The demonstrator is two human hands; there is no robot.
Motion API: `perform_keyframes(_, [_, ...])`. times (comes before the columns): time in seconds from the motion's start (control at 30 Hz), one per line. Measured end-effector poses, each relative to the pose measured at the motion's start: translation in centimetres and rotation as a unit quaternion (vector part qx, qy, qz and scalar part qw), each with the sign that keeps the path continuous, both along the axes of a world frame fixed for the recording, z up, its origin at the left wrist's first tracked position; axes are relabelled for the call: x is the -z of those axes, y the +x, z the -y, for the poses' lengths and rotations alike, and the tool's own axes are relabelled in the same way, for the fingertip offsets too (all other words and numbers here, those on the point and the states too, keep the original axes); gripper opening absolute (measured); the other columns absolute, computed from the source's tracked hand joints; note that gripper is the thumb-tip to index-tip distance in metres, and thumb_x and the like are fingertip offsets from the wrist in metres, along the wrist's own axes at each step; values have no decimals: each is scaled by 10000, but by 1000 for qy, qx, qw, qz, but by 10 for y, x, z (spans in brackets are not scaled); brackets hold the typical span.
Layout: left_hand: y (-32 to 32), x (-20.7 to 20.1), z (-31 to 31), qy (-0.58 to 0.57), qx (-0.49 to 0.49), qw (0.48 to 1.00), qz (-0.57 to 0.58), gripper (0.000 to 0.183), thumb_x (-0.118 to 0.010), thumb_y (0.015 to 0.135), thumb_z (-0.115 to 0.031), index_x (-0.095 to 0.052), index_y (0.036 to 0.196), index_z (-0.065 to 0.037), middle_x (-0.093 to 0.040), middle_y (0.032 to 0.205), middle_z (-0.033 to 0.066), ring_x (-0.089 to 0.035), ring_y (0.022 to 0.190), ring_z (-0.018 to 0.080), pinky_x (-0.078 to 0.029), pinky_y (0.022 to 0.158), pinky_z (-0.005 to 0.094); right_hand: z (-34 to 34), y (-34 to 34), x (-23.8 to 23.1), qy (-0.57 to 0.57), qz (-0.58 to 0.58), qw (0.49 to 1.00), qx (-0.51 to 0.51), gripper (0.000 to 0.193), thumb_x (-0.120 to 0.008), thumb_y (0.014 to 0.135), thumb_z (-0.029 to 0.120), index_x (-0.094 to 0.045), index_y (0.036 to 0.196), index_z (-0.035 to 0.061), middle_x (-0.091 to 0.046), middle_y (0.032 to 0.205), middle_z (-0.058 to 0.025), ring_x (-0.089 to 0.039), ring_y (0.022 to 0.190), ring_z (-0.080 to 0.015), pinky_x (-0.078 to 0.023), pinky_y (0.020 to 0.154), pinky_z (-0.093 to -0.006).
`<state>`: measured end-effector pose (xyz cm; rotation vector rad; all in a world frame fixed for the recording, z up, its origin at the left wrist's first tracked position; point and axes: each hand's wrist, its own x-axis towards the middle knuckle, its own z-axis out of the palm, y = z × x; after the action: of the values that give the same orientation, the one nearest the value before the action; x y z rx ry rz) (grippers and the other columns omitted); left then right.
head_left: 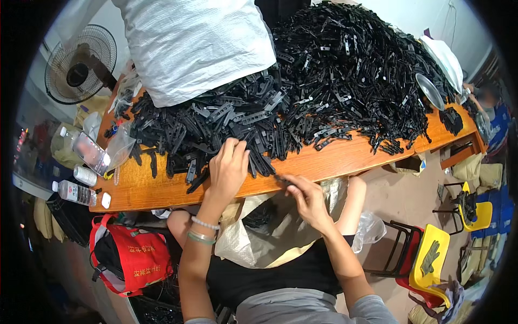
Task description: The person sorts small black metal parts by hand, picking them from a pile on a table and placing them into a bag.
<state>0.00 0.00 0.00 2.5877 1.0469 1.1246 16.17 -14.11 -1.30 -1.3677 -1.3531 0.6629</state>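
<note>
many black plastic pieces (345, 70) heaped on a wooden table (318, 166), left hand (229, 167) at their near edge, grip unclear, right hand (311, 201) pinching one dark piece (280, 179) near an open sack (236, 241)

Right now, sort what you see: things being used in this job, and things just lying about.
In use:
black plastic pieces heaped on the wooden table, left hand at them
dark piece in the right hand
open woven sack on the lap

Apparently just lying about:
red tote bag
grey glove
clear bottle
</note>
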Motion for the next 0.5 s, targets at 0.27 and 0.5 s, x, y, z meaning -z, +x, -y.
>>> perform_keyframes(0.27, [13,-3,5,115,-48,992,5,55,-600,818,-14,-555,826,17,-545,914,151,-568,761,326,-478,661,408,2,-3,10,-53,-58,997,6,178,-675,795,26,-660,968,-12,-647,829,-107,-598,693,-214,-469,652,-292])
perform_keyframes(0.5, [-11,-9,70,-484,74,812,319,101,-574,885,-13,-539,960,44,-618,780,66,-593,593,118,-480,484,238,-2,-2,-3,40,-73,994,-72,145,-707,760,25,-674,894,-17,-671,829,-112,-639,754,-199,-488,683,-286])
